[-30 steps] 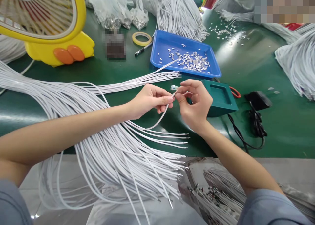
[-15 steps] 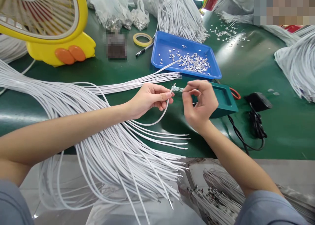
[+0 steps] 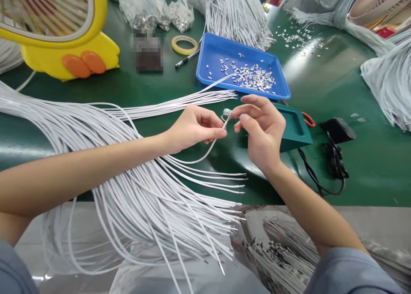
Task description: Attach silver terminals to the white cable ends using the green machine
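My left hand [image 3: 201,129] is closed on a white cable [image 3: 210,148], thumb and fingers pinching it just below its end. That end points up and right, toward a small pale piece [image 3: 226,112] whose kind I cannot make out. My right hand [image 3: 261,124] is just to the right, fingers apart and curved; its index fingertip is at the cable's end and the pale piece, and whether it touches them is unclear. Partly behind this hand stands a green box-shaped device [image 3: 293,124]. A large bundle of white cables [image 3: 154,195] lies under my left forearm, over the table's front edge.
Beyond my hands, a blue tray [image 3: 205,77] contains small metal pieces. Tape [image 3: 185,45], a pen [image 3: 186,59] and a yellow fan [image 3: 70,56] stand or lie at the left. A black adapter [image 3: 338,130] with its cord is on the right. More cable bundles [image 3: 236,17] are at the back.
My right hand's thumb and index finger have parted from their pinch, and the index has moved left to the cable's end. My left hand still grips the cable. The view has shifted slightly.
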Available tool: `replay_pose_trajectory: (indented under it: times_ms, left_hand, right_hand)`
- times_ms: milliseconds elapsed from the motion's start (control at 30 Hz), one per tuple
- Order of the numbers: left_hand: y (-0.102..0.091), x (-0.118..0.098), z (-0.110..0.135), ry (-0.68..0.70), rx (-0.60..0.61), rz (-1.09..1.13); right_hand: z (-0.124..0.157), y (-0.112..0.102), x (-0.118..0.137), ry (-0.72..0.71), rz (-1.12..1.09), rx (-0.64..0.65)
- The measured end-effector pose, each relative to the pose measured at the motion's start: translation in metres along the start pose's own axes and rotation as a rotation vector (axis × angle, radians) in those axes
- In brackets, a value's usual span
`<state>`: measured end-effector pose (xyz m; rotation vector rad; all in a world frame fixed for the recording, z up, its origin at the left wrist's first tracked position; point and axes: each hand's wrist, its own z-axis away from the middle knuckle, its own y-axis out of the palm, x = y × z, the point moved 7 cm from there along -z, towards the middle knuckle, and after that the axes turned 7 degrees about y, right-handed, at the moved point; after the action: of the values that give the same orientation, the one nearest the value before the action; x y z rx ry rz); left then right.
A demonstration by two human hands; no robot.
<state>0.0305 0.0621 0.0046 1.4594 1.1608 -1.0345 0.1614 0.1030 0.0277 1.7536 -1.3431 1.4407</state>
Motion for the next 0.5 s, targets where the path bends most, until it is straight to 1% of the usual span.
replay_pose_trajectory:
  times_ms: [200,367,500]
  left_hand:
    - [-0.001,0.0026,0.0005,-0.026,-0.009,-0.024]
    - [-0.0008,0.0038,0.0013,-0.044,-0.005,-0.061]
    - [-0.0005,0.0042,0.0014,-0.044,-0.012,-0.053]
  right_hand:
    - [-0.0002,0.0008,-0.0004,0.012,-0.016,0.012]
    - [-0.0002,0.0056,-0.0027,0.06,-0.031,0.068]
    - [0.0014,0.0058,-0.0033,0.064,-0.054,0.038]
